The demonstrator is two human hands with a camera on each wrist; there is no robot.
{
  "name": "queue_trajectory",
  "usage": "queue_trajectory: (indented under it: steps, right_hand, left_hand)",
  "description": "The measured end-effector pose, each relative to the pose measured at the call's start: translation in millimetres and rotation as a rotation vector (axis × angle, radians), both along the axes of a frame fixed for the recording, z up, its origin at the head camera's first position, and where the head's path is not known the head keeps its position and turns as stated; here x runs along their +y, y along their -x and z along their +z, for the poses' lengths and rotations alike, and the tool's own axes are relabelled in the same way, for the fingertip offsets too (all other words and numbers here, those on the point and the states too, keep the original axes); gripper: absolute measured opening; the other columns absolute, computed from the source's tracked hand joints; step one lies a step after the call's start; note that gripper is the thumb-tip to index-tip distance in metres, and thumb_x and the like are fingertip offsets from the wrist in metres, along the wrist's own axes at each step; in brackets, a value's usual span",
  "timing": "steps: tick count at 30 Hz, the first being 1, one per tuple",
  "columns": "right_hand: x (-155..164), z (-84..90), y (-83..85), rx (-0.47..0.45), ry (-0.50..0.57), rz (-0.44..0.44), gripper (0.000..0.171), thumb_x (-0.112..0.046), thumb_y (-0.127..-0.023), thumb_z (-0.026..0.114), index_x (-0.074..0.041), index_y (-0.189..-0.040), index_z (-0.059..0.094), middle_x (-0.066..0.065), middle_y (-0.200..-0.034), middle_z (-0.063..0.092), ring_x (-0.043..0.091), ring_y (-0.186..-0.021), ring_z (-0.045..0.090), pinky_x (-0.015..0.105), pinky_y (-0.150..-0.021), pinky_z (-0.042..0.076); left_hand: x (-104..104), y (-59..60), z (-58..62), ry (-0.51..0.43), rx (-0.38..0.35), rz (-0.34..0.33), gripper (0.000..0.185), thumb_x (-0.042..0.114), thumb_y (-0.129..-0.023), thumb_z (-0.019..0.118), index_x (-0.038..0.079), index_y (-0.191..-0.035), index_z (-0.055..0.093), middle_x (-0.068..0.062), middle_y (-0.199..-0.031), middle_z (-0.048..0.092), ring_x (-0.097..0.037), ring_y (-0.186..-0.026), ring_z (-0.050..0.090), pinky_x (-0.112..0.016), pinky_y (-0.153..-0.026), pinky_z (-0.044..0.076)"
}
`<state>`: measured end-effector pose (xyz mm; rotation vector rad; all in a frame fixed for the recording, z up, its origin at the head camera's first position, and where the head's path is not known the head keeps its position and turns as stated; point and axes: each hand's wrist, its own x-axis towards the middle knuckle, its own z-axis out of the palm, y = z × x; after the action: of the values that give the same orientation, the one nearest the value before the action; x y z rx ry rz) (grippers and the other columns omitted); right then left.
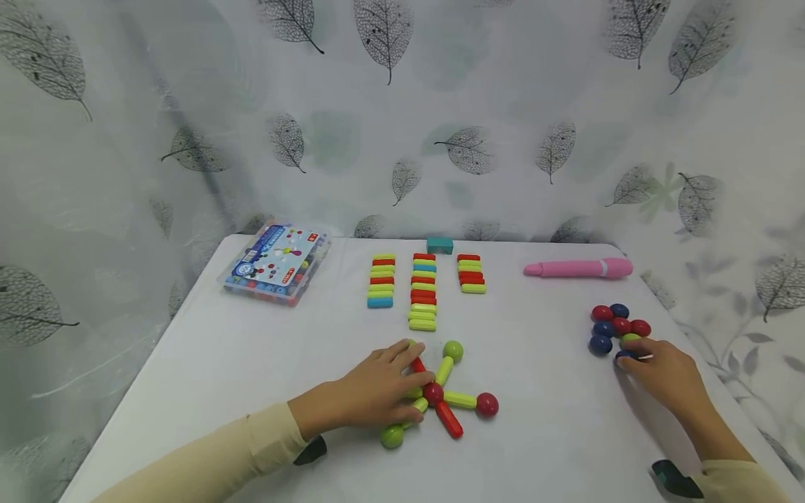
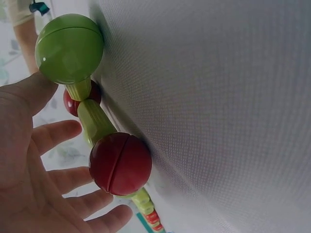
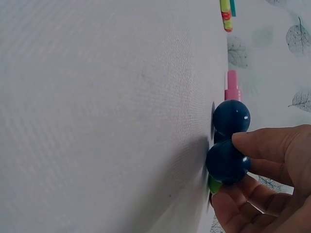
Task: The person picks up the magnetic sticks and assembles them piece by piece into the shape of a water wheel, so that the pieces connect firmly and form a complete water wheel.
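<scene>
My left hand [image 1: 377, 384] lies over the left side of a star-shaped toy of magnetic-looking rods and balls, its fingers spread. The toy has a red centre ball [image 1: 433, 393], yellow-green and red rods, and end balls, including a red ball [image 1: 487, 404] and a green ball [image 1: 453, 351]. In the left wrist view, the thumb is beside a green ball [image 2: 69, 48] and the fingers extend loosely. At the right, my right hand [image 1: 666, 377] pinches a dark blue ball [image 3: 226, 162] between thumb and fingers. Next to it is a cluster of red, blue and green balls [image 1: 602, 328].
Behind the toy stand three columns of coloured rods [image 1: 423, 293], with a teal block [image 1: 439, 245] at the back edge. A clear plastic case [image 1: 277, 262] of parts lies back left. A pink pen-like object [image 1: 578, 269] lies back right on the white table [image 1: 251, 370].
</scene>
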<state>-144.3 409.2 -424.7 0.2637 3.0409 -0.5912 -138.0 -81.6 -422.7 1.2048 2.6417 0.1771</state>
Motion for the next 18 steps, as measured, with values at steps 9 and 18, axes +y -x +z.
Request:
queue_trajectory:
  steps: [9,18]
  right_hand:
    - [3.6,-2.2,-2.0,0.008,-0.007,-0.001,0.049,-0.027,-0.093,0.070,0.011,-0.122,0.063,0.039,-0.113,0.061,0.053,-0.100,0.059,0.058,-0.074,0.051]
    - [2.5,-3.1,0.3,0.031,-0.010,0.006,0.048,-0.027,-0.092,0.070,0.012,-0.121,0.063,0.040,-0.113,0.061,0.053,-0.100,0.059,0.058,-0.074,0.049]
  left_hand:
    - [5.1,0.7,0.8,-0.001,0.024,-0.033,0.064,0.060,-0.094,0.063,0.036,-0.152,0.048,-0.006,-0.166,0.029,-0.033,-0.153,0.025,-0.055,-0.116,0.037]
    - [19.6,-3.5,1.9,-0.047,0.102,-0.144,0.051,0.052,-0.094,0.068,0.035,-0.141,0.060,-0.004,-0.160,0.040,-0.030,-0.151,0.029,-0.050,-0.115,0.040]
